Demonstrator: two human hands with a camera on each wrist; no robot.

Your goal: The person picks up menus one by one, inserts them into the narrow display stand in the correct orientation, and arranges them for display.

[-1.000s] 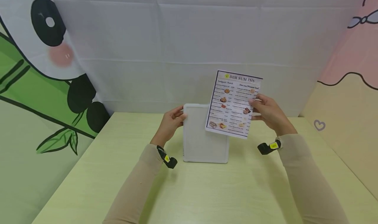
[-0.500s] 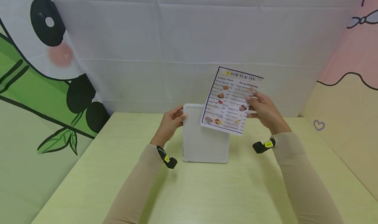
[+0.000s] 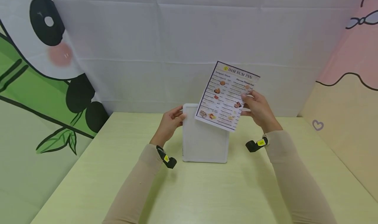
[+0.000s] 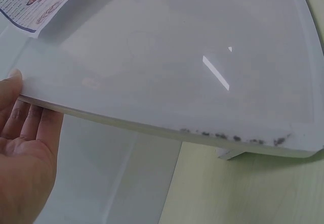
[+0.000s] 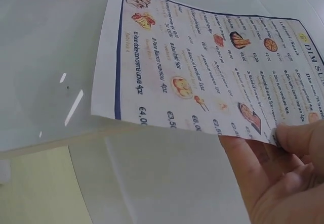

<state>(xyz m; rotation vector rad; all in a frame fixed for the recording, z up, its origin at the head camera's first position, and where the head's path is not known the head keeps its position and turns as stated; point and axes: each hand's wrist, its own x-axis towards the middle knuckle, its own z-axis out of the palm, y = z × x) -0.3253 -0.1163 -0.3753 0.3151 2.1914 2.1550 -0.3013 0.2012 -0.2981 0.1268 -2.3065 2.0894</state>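
Note:
A white board (image 3: 205,145) with a raised rim stands upright on the table, and my left hand (image 3: 169,124) grips its upper left edge, thumb in front and fingers behind. In the left wrist view dark smudges run along one edge of the board (image 4: 152,72). My right hand (image 3: 257,109) pinches a printed paper menu (image 3: 224,96) headed "DIM SUM INN" by its right edge. Tilted clockwise, the menu overlaps the upper right part of the board in the head view. Food pictures and prices show on the menu (image 5: 177,57) in the right wrist view.
The pale wooden table (image 3: 189,194) reaches back to a grey-white cloth backdrop (image 3: 189,37). Cartoon-printed panels flank it, a green one (image 3: 38,125) at left and a pink and cream one (image 3: 345,119) at right. Under the board shows a small white support (image 4: 229,153).
My right hand has moved left and slightly up with the menu, which tilts more and now covers more of the board's top. The left hand and the board stay put.

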